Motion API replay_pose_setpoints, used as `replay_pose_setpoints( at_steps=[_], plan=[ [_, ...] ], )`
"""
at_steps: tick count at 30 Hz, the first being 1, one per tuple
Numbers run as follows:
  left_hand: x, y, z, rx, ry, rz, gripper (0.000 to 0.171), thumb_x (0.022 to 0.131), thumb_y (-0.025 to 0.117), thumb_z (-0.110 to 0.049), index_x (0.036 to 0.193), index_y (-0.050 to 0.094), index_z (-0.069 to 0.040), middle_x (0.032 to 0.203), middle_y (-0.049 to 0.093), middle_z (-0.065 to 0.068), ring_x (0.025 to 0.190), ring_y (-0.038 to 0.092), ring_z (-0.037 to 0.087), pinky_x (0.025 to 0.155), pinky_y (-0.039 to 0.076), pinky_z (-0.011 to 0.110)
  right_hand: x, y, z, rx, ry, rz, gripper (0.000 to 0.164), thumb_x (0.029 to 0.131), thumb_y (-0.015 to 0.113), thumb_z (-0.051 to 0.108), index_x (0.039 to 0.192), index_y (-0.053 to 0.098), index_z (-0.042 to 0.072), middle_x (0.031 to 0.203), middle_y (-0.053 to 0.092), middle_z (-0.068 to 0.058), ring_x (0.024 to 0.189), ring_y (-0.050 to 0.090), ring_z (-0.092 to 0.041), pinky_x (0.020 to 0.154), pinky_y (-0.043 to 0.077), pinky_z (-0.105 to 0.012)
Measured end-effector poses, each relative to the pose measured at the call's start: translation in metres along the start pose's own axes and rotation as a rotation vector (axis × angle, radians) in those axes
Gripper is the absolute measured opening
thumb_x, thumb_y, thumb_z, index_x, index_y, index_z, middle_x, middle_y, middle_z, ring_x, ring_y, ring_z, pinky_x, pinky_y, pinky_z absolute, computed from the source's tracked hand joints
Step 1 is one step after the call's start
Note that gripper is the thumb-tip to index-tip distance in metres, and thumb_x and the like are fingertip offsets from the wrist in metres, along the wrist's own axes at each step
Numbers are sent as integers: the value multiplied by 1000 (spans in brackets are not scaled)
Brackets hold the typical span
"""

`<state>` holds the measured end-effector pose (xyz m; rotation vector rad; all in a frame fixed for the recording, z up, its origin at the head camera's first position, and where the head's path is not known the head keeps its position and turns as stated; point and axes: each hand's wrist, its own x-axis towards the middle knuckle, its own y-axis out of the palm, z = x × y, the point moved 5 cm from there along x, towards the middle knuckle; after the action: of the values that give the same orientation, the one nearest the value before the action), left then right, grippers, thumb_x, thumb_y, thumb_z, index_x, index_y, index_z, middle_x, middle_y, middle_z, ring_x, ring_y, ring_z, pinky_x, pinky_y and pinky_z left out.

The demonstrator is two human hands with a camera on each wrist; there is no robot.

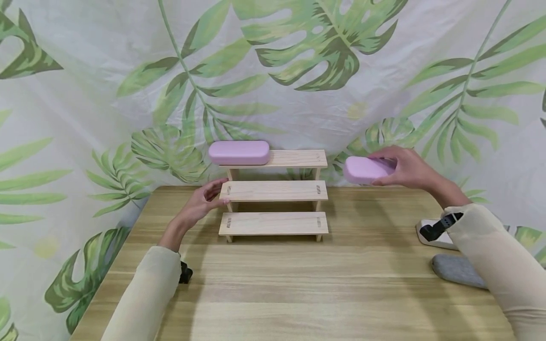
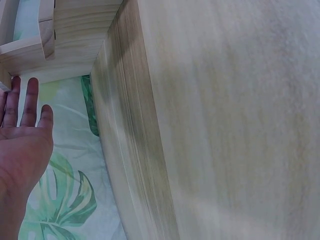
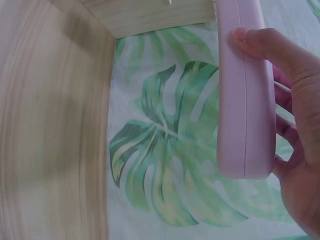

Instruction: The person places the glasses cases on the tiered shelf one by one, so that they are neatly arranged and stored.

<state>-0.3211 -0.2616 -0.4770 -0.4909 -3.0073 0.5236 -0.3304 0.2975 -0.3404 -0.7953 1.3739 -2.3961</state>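
A three-tier wooden display stand (image 1: 273, 191) stands at the back of the table. On the left part of its top tier lies a pink-purple glasses case (image 1: 239, 153). My left hand (image 1: 199, 204) holds the left end of the middle tier, thumb at the front and fingers behind; in the left wrist view several fingers (image 2: 31, 102) look nearly straight. To the right of the stand, my right hand (image 1: 405, 168) grips a second pink-purple glasses case (image 1: 362, 170) in the air. Its seam shows in the right wrist view, with the thumb on one face.
Partly behind the right sleeve, a grey case-like object (image 1: 456, 270) and a whitish one (image 1: 431, 237) lie on the table's right side. The wooden table (image 1: 298, 289) ends at a leaf-patterned cloth (image 1: 307, 113) hanging behind it.
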Motion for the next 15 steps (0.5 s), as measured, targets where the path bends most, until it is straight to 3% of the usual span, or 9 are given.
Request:
replay_pose_setpoints(
  at_steps=[15],
  plan=[
    [0, 0, 1, -1, -2, -2, 76, 98, 79, -32, 163, 42, -21, 170, 34, 8, 157, 31, 37, 128, 29, 57, 16, 2, 16, 11, -41, -6, 67, 66, 102, 22, 127, 77, 8, 124, 75, -12, 106, 65, -26, 78, 49, -35]
  ],
)
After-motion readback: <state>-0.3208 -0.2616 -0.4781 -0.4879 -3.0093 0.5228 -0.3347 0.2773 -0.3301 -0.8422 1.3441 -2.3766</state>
